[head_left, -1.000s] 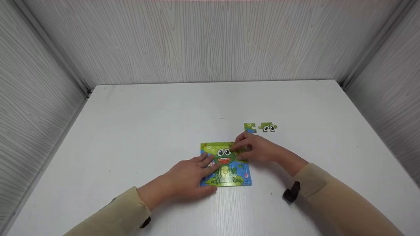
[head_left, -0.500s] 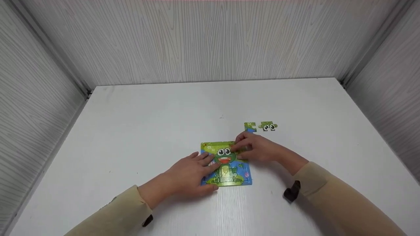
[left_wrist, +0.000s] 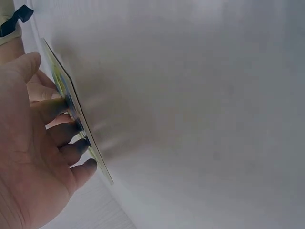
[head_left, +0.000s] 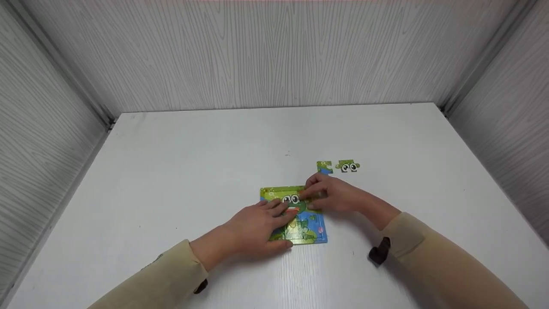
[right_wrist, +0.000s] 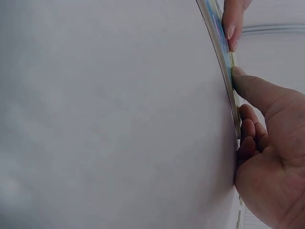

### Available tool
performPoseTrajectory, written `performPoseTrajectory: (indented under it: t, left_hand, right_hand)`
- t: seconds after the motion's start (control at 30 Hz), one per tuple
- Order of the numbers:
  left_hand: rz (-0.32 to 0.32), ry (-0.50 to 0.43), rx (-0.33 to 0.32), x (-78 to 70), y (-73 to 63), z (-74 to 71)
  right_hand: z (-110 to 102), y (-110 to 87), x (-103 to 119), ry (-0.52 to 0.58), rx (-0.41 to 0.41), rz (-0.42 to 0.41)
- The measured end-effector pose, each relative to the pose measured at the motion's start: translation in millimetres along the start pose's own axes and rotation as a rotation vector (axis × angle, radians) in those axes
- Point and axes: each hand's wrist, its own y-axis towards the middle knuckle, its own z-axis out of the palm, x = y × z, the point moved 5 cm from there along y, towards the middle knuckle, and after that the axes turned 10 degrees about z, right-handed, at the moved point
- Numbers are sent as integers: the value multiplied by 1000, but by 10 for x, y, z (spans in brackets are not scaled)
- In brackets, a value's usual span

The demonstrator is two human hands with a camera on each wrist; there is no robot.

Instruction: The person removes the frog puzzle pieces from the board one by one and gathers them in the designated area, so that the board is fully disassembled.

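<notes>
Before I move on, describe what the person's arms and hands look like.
Long beige sleeves cover both forearms: the left sleeve has a small greyish mark, too small to read, and the right sleeve looks plain. A dark strap-like piece hangs below each cuff, left and right. The left hand and right hand are ungloved.
</notes>
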Motion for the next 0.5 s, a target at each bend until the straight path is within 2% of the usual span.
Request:
performPoseTrajectory:
  t: [0.17,0.5]
  left_hand:
    - [-13,-17,10,-3,8,14]
    - [-33,24,26,-24,48,26]
  right_hand:
    - [4,0,14,7,3,3]
    - [3,-16,15,34,15,14]
